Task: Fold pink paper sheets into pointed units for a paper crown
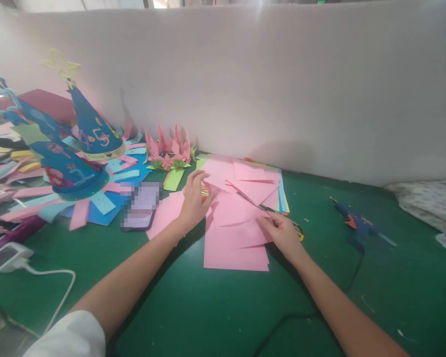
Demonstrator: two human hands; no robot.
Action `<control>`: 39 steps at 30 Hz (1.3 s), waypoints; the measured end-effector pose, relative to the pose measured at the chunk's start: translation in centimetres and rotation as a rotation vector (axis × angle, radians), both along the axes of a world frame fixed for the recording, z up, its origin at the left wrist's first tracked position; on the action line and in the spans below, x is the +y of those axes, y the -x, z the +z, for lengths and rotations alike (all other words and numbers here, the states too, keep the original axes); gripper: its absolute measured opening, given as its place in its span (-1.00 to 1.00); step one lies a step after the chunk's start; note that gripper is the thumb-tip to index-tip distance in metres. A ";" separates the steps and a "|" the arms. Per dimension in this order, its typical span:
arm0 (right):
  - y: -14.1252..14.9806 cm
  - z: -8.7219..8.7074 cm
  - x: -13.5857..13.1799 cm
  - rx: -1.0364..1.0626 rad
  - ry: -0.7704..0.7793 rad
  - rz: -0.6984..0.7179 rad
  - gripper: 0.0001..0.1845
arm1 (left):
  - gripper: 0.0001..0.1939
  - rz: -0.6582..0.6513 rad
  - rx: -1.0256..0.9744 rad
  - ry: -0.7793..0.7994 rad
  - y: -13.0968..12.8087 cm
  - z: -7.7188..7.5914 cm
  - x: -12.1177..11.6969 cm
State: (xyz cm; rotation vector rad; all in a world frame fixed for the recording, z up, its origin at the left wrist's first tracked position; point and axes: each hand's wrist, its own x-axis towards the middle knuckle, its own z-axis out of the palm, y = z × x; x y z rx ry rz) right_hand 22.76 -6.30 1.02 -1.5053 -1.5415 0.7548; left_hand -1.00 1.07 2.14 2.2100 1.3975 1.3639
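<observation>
Several sheets of pink paper (236,258) lie overlapped in front of me, some of them folded. My right hand (284,235) pinches the right edge of one pink sheet (241,225) between thumb and fingers. Just above the left side of that sheet is my left hand (195,201), its fingers bent and apart with nothing seen in them. Beyond both hands, a folded pink piece (254,171) rests on the pile. From under the paper near my right hand pokes a yellow-edged handle (301,233), mostly hidden. Sheets of other colours (283,196) show beneath the pink ones.
On the green table (193,307), a phone (143,206) lies left of the paper. Behind it stands a pink paper crown (170,148). Blue cone hats (92,121) and paper strips crowd the left. A blue glue gun (360,225) with a cord lies right.
</observation>
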 end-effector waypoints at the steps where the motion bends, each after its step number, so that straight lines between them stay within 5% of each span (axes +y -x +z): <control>1: -0.1 0.0 0.0 0.027 0.015 -0.025 -0.62 | -0.58 0.014 -0.098 0.020 -0.1 -0.3 0.1; 8: -0.2 0.2 -0.2 0.092 -0.072 -0.113 -0.60 | -0.37 -0.243 -0.683 0.571 -1.4 -1.2 0.1; 12: 0.2 0.4 -0.7 0.055 -0.151 -0.097 -0.66 | -0.30 -0.274 -0.772 0.650 -1.8 -0.3 -0.6; 16: 0.6 0.8 -0.9 0.155 -0.121 -0.076 -0.63 | -0.62 -0.342 -0.789 0.726 -1.7 0.9 -1.3; 21: 0.3 1.1 -0.5 0.270 -0.082 -0.118 -0.46 | -0.59 -0.317 -0.878 0.836 -1.4 1.2 -1.5; 30: 1.4 0.4 -1.1 0.397 -0.079 0.268 0.00 | -0.83 -0.345 -1.299 1.019 -1.9 1.1 -1.6; 35: 1.9 -0.1 -1.2 0.683 0.119 0.041 -0.29 | -0.97 -0.305 -1.408 1.107 -2.8 1.7 -2.5; 39: 1.6 0.1 -0.6 0.879 0.110 -0.176 -0.45 | -0.95 -0.305 -1.401 1.103 -3.0 1.9 -2.9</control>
